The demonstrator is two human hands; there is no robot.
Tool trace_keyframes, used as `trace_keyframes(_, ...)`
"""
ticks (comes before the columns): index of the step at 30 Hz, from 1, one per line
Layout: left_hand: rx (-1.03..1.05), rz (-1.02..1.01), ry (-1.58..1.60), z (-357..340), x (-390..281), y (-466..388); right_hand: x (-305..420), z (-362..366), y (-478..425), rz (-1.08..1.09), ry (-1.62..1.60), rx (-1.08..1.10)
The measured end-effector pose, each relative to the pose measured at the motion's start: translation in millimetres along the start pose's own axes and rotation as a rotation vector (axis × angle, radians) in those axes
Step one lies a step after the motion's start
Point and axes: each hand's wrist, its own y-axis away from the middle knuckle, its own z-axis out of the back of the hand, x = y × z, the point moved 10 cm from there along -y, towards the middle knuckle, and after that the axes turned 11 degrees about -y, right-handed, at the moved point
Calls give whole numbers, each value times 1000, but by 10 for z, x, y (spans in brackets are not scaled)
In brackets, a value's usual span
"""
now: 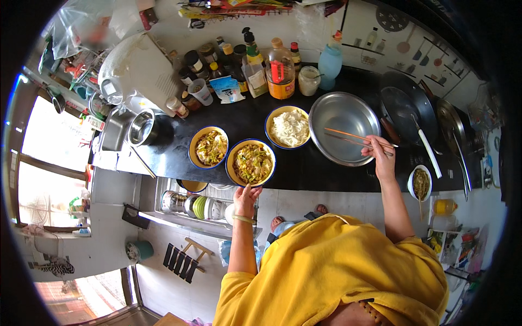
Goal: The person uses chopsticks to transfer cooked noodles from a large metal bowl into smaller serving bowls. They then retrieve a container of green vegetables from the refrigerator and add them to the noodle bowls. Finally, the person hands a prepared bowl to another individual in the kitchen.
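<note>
My left hand (246,199) grips the near rim of a yellow enamel bowl with a blue edge (230,165), at the counter's front edge. This bowl holds noodles under a chopped green-and-brown topping. A similar topped bowl (191,149) stands just to its left. Farther back, a third yellow bowl (268,128) holds plain white noodles (290,129). In my right hand (380,154) is a pair of chopsticks (346,134), with their tips over a wide stainless steel basin (344,112). Only a sheen shows on the basin's bottom.
A wok (401,104) with a white-handled utensil (429,153) sits right of the basin. A small white bowl of topping (410,184) stands by the right front edge. Bottles and jars (280,69) line the back. Below the counter, a dish drawer (179,222) is pulled out.
</note>
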Motion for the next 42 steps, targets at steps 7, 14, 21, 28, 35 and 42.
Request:
trace_keyframes(7,-1,15,-24,0,1,83,19,31,38,23,-46,16)
trace_keyframes(14,143,177,-114,-188,309,262,83,115,123,49,-83,-1)
trace_keyframes(21,333,257,-293,-714,518,421,147,275,269,88,27,-58)
trace_keyframes(28,401,247,-359,-1146,472,347,312,251,526,201,237,55)
trace_keyframes(35,410,246,-388,-1251,501,349,502,329,715,253,244,18)
trace_keyframes(42,404,281,-391,-1257,615,432,732,236,787,461,223,-20)
